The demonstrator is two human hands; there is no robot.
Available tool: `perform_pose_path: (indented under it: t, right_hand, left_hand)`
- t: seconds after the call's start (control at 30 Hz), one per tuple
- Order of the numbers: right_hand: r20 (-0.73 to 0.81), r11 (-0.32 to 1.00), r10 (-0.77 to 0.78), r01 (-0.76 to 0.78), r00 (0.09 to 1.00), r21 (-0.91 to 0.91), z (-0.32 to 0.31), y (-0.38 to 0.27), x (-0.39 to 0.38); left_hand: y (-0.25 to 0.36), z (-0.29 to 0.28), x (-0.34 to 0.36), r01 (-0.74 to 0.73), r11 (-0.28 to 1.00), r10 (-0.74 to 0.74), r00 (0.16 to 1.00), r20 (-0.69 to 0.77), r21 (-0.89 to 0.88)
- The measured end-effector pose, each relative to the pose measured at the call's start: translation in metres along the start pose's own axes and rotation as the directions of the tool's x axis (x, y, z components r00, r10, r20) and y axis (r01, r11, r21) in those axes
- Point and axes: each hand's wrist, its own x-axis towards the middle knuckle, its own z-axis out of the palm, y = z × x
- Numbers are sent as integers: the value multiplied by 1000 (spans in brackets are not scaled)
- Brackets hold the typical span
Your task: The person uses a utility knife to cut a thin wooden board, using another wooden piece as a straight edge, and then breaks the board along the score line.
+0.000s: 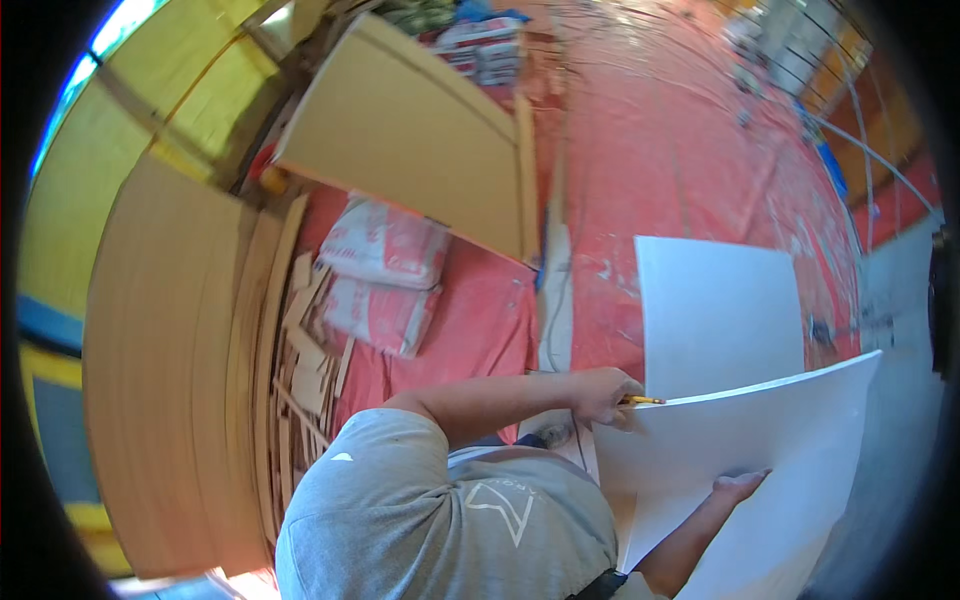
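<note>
A large white board (740, 440), like a plasterboard sheet, stands tilted before me and bows slightly along its upper edge. At its upper left corner is my left hand (606, 398), closed around a slim yellow pencil-like tool (641, 400). The tool lies along the board's top edge; its exact kind is too small to make out. Lower down, my right hand (739, 486) rests against the board's near face, fingers stretched out and holding nothing. Just beyond, a second white board (720, 300) lies on the floor.
Red sheeting (640, 130) covers the floor. Two filled bags (385, 240) lie at left, beside wood offcuts (310, 360) and tall brown panels (170, 350). A big tan board (420, 140) leans ahead. Metal scaffold bars (870, 150) stand at far right.
</note>
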Motion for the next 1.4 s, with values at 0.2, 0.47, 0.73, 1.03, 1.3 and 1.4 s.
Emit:
perform_pose_path:
  t: [0.2, 0.47, 0.73, 1.03, 1.3, 1.4]
  right_hand:
    - [443, 964, 185, -249, 877, 91, 181, 12, -85]
    - [684, 850, 431, -519, 589, -89, 315, 217, -234]
    - [286, 275, 887, 83, 363, -958, 273, 438, -332]
    - [609, 42, 721, 857, 330, -513, 239, 474, -217]
    - [467, -297, 873, 913, 140, 281, 245, 436, -131]
    - [317, -152, 948, 838, -26, 524, 260, 454, -178]
  left_hand:
    - [5, -66, -129, -22, 988, 76, 933, -352, 155]
    - [7, -81, -375, 260, 934, -20, 725, -689, 247]
    - [-34, -46, -541, 696, 716, -534, 491, -688, -59]
    - [-158, 32, -652, 971, -26, -970, -81, -227, -236]
    - [-155, 36, -748, 900, -266, -929, -335, -157, -345]
    - [-156, 71, -798, 899, -275, -920, -349, -177, -342]
